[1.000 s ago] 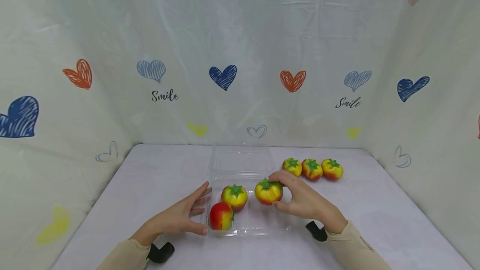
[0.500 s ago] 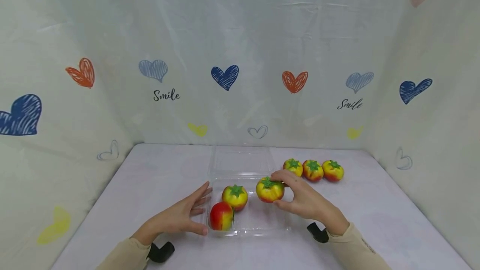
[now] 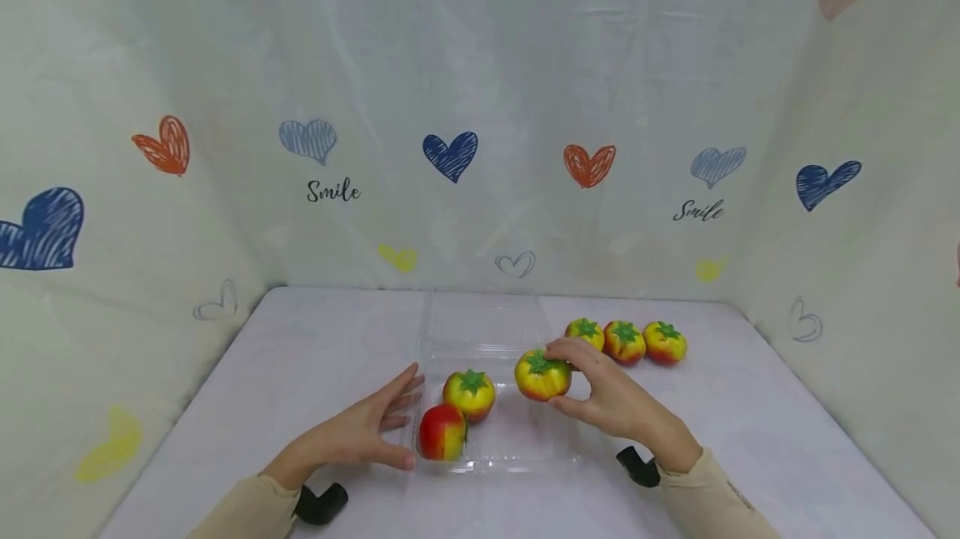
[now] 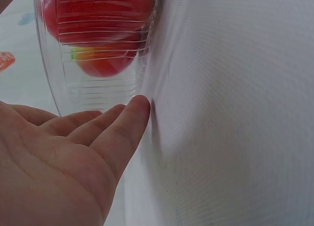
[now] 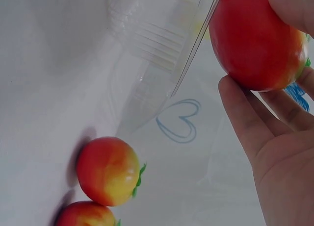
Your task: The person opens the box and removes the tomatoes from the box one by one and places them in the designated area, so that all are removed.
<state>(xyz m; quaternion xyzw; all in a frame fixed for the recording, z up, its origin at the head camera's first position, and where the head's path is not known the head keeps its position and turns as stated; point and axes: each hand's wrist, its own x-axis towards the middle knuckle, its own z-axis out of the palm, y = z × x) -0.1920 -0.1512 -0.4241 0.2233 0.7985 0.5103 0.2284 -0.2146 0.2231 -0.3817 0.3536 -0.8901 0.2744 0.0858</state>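
In the head view, a yellow-red tomato (image 3: 542, 379) with a green star-shaped top is held between the thumb and fingers of my right hand (image 3: 618, 396), over the right part of a clear plastic clamshell box (image 3: 517, 439). The right wrist view shows this tomato (image 5: 255, 39) up by the box's rim. Inside the box's left part sit two others: one tomato upright (image 3: 469, 394), and a redder tomato tipped on its side (image 3: 442, 432). My left hand (image 3: 352, 431) lies beside the box's left wall, fingers extended; whether the fingertips (image 4: 140, 106) touch it, I cannot tell.
Three more tomatoes stand in a row behind my right hand, the rightmost tomato (image 3: 664, 343) farthest from the box. The box's lid (image 3: 483, 318) lies opened toward the back. A white cloth (image 3: 330, 339) covers the table, and a heart-printed curtain (image 3: 517, 214) surrounds it.
My right hand has shifted slightly to the right and up in the head view, carrying the tomato. My left hand and the tomatoes in the box have stayed in place.
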